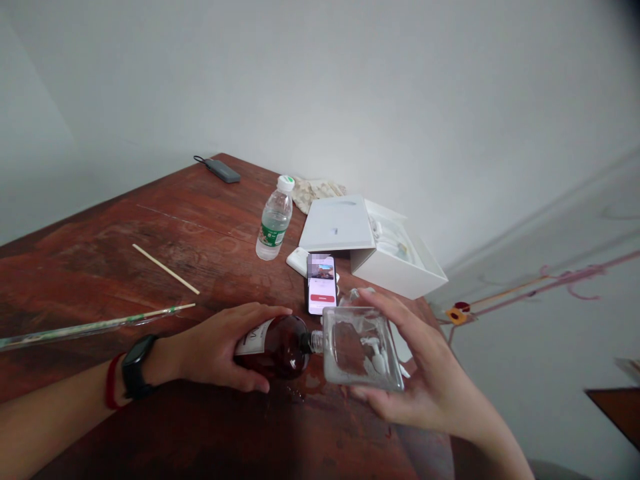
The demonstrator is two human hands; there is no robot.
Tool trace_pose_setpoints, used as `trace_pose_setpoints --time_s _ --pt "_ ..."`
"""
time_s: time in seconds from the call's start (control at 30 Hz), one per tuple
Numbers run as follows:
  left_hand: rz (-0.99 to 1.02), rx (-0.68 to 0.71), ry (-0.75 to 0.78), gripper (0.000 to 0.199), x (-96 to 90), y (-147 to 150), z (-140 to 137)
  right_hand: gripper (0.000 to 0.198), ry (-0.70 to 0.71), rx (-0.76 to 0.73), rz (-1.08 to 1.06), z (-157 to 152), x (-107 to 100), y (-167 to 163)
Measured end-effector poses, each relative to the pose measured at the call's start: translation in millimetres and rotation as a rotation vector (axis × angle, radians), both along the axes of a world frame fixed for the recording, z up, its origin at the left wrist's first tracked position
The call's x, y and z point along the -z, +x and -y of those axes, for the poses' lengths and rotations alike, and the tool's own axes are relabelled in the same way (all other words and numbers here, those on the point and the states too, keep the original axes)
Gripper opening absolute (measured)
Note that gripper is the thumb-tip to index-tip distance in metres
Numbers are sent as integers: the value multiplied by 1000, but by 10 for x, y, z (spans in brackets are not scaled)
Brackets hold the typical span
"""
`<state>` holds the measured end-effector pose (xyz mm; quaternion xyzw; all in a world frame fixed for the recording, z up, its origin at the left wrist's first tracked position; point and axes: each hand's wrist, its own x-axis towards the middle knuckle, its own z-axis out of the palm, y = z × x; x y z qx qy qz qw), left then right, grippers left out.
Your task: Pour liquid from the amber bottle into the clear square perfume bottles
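Observation:
My left hand (225,350) is wrapped around a dark amber bottle (287,347) with a white label, tipped onto its side so that its neck points right. My right hand (425,363) grips a clear square glass bottle (357,347), also tilted over. Its narrow neck (317,341) faces left and meets the amber bottle's dark mouth. Whether liquid passes between the two necks cannot be made out. Small wet drops (296,395) lie on the wooden table (220,433) beneath them.
Behind my hands are a lit phone (323,287), a white box lid (337,223), an open white box (400,267) and a water bottle (275,223). A bare stick (166,269) and wrapped sticks (100,325) lie left. A grey device (223,170) sits by the far edge.

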<state>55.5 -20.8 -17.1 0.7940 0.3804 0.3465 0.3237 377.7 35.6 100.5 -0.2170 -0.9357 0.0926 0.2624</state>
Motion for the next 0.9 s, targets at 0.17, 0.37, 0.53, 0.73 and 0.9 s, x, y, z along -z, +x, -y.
trace_pose_setpoints --time_s 0.17,0.37,0.53,0.73,0.9 --pt "18 5 0 97 12 -4 -4 94 -16 -5 -2 0 8 8" --pt "30 1 4 96 8 2 0 97 -21 -4 -1 -2 11 13" --pt "8 -5 -5 98 16 4 3 101 -20 -11 -3 -4 22 26" --pt "-18 -1 -2 99 27 -7 -3 104 30 -18 -19 4 52 25" --pt "-23 -4 -6 100 20 -12 -3 105 3 -10 -39 26 44 -5"
